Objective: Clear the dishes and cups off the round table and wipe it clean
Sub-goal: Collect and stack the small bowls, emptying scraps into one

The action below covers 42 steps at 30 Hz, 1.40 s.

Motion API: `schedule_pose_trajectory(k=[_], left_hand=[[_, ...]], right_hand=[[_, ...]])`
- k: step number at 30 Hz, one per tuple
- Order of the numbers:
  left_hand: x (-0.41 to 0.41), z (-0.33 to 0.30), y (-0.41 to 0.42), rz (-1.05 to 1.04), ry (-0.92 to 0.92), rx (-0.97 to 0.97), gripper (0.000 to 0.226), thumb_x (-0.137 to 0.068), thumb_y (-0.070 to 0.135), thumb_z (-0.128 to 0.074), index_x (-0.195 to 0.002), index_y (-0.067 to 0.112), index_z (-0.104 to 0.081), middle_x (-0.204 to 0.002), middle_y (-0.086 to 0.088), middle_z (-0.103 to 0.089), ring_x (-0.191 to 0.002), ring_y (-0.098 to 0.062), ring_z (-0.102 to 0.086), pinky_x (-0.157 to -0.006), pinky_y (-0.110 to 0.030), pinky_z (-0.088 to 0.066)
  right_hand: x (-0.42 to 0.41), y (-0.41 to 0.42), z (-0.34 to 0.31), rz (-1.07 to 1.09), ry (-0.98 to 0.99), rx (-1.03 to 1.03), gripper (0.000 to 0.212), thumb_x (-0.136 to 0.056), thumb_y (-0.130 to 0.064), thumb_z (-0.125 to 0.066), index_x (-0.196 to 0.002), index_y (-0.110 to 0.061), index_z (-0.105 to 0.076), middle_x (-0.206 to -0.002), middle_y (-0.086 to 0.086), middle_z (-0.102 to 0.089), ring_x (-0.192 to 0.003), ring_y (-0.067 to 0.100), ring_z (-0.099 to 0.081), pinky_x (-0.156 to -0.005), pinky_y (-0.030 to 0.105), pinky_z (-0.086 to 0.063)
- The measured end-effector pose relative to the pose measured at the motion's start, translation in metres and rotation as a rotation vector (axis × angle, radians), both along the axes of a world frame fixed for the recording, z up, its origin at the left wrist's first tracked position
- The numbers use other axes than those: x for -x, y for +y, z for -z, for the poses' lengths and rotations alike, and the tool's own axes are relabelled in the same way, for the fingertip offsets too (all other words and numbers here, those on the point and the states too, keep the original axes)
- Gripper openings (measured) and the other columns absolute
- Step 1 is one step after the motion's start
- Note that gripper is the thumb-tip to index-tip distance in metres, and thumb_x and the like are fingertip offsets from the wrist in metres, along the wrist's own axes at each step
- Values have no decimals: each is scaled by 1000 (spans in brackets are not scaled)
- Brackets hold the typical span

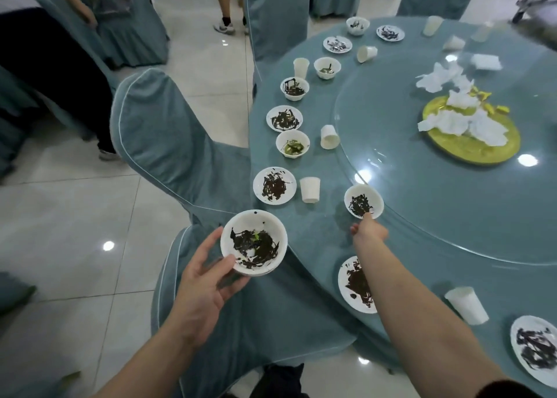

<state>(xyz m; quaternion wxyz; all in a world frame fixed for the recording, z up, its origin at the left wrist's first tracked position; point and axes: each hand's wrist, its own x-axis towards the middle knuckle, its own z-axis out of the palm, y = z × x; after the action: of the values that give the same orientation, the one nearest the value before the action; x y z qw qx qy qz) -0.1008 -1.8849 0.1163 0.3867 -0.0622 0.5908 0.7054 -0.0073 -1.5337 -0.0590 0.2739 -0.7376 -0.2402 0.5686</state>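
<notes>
Collecting dirty bowls from the round table (301, 241).
Your left hand (205, 280) grips a smeared bowl (253, 242) off the table's edge; your right hand (369, 230) reaches a second bowl (363, 201) by the glass turntable (437, 202), grip unclear. Probably light and sauce-slick (take the clean rim). Paper cups (309, 189) stand close.

Dirty white bowls (363, 201), plates (274, 185), cups (309, 189) ring teal round table (316, 232).
</notes>
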Motion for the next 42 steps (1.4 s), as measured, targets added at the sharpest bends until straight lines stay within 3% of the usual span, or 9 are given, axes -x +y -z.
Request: schedule_pose_trajectory(k=[4, 10, 15, 18, 22, 25, 33, 37, 42], left_hand=[[18, 9, -4, 19, -16, 11, 48, -98, 3, -58, -135, 35, -61, -122, -9, -73, -114, -32, -69, -80, -37, -64], [66, 18, -31, 81, -24, -4, 47, -99, 1, -59, -134, 33, -62, -121, -7, -74, -107, -32, -70, -81, -36, -64], [126, 12, -78, 247, 28, -43, 47, -99, 1, -60, -134, 33, -62, -120, -7, -73, -107, -29, -71, -76, -35, -62], [155, 3, -120, 342, 34, -56, 49, -99, 2, -60, -137, 34, -61, -120, -10, -73, -110, -32, -71, -75, -32, -60], [191, -12, -162, 416, 34, -98, 48, -100, 4, -60, -137, 34, -60, -120, -8, -74, -107, -29, -73, -74, -31, -60], [211, -26, -185, 449, 43, -126, 45, -101, 5, -60, -129, 40, -62, -116, -5, -76, -104, -27, -74, -81, -38, -62], [262, -41, -225, 486, 75, -157, 34, -105, 20, -55, -133, 40, -60, -118, -5, -75, -104, -23, -74, -80, -35, -61], [281, -39, -229, 491, 120, -162, 32, -103, 33, -56, -135, 33, -60, -117, -5, -75, -104, -25, -74, -81, -38, -61], [315, -29, -214, 461, 126, -157, 36, -101, 19, -62, -136, 27, -59, -109, -14, -76, -103, -31, -74, -84, -45, -62]], right_hand=[[9, -5, 0, 67, 26, 11, 4, -92, -1, -60, -96, -3, -59, -68, 7, -61, -48, 14, -53, -46, 26, -46], [26, -90, -22, 80, 202, -67, 6, -90, -3, -67, -95, 0, -66, -67, 9, -61, -50, 14, -51, -49, 27, -42], [68, -204, -92, 110, 366, -173, 6, -93, -6, -67, -89, -3, -65, -70, 7, -60, -52, 12, -50, -51, 28, -36], [95, -281, -134, 44, 367, -216, 8, -96, -11, -64, -92, -5, -68, -68, 2, -65, -55, 11, -55, -53, 27, -42], [137, -358, -172, -169, 425, -272, 15, -99, -14, -61, -111, -5, -65, -89, 5, -68, -77, 19, -66, -66, 32, -59], [162, -395, -191, -330, 409, -293, 14, -99, -13, -59, -103, -3, -68, -83, 9, -70, -70, 20, -67, -62, 35, -58], [209, -427, -201, -496, 401, -343, 20, -99, -15, -62, -111, 2, -63, -97, 21, -70, -82, 30, -67, -67, 38, -58], [232, -430, -193, -561, 358, -369, 24, -94, -13, -70, -116, -8, -63, -102, 19, -71, -84, 28, -68, -78, 44, -58], [272, -412, -179, -579, 377, -383, 22, -93, -13, -72, -114, -7, -66, -101, 19, -73, -83, 28, -68, -82, 48, -56]])
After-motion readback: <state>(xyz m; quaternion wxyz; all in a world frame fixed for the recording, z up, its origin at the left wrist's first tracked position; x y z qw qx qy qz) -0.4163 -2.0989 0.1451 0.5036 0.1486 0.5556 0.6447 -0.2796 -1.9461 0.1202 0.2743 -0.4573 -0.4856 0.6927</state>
